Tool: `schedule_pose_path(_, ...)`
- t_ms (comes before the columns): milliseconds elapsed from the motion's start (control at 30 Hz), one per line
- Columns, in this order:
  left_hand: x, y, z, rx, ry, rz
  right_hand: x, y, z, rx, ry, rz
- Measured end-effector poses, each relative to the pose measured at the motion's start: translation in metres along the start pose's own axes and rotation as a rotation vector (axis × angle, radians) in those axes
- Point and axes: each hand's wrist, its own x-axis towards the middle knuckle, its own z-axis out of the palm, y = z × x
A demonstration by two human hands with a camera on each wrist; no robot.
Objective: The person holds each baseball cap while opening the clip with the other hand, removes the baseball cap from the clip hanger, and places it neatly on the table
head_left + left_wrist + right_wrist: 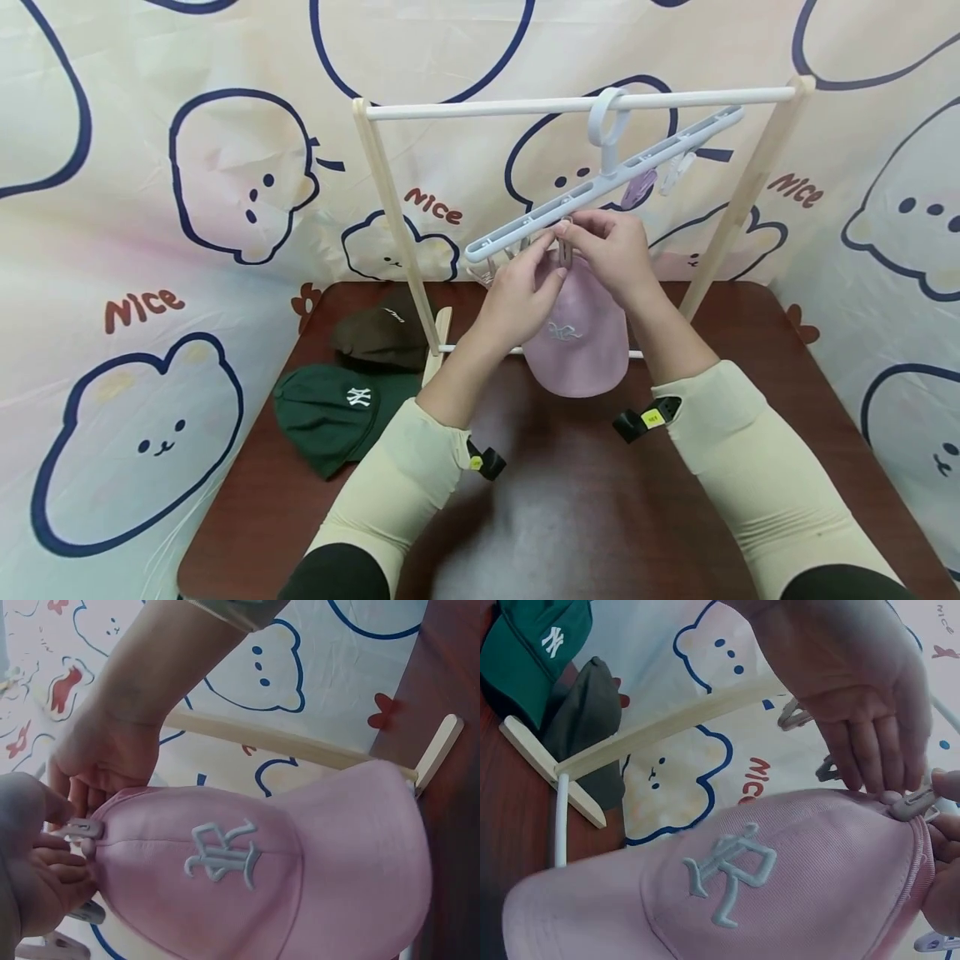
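A pink baseball cap [577,342] with pale embroidered lettering [225,855] hangs brim down below a light blue clip hanger [555,210]. My right hand [618,254] pinches a greyish-pink clip [915,802] at the cap's upper edge, its thumb on the clip. Close beside it, my left hand [521,296] holds that edge of the cap between thumb and fingers. More clips dangle from the hanger: a purple clip [639,190] and a whitish clip [677,173] on the right, and beige ones to the left, partly behind my left hand.
The hanger tilts on the white bar [487,108] of a wooden stand [393,200]. A green cap [330,417] and a dark brown cap [382,333] lie on the left of the reddish-brown table [600,517]. A patterned cloth [247,333] covers the walls behind.
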Motion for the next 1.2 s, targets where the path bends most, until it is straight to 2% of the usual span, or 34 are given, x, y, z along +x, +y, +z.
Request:
schedule_pose_path(133,0.006,0.004,-0.003,0.086,-0.081,-0.029,0.007,0.019,-0.003,0.053,-0.022,0.043)
schedule_pose_path(267,0.014,0.012,-0.009,0.227,-0.158,-0.022,0.008,0.019,-0.004,0.088,-0.030,0.064)
schedule_pose_path(333,0.018,0.015,-0.012,0.270,-0.156,-0.009,0.008,0.019,-0.005,0.101,-0.033,0.073)
schedule_pose_path(467,0.024,0.017,-0.018,0.297,-0.147,-0.021,0.010,0.018,-0.005,0.127,-0.049,0.100)
schedule_pose_path(667,0.029,0.015,-0.018,0.285,-0.213,-0.068,0.010,0.018,-0.006,0.228,-0.058,0.158)
schedule_pose_path(867,0.030,0.009,-0.017,0.189,-0.255,-0.075,0.011,0.019,-0.009,0.287,-0.056,0.204)
schedule_pose_path(1033,0.030,0.001,-0.014,0.125,-0.218,-0.058,0.013,0.019,-0.011,0.306,-0.067,0.217)
schedule_pose_path(1200,0.029,-0.003,-0.011,0.077,-0.167,-0.042,0.016,0.019,-0.011,0.373,-0.075,0.230)
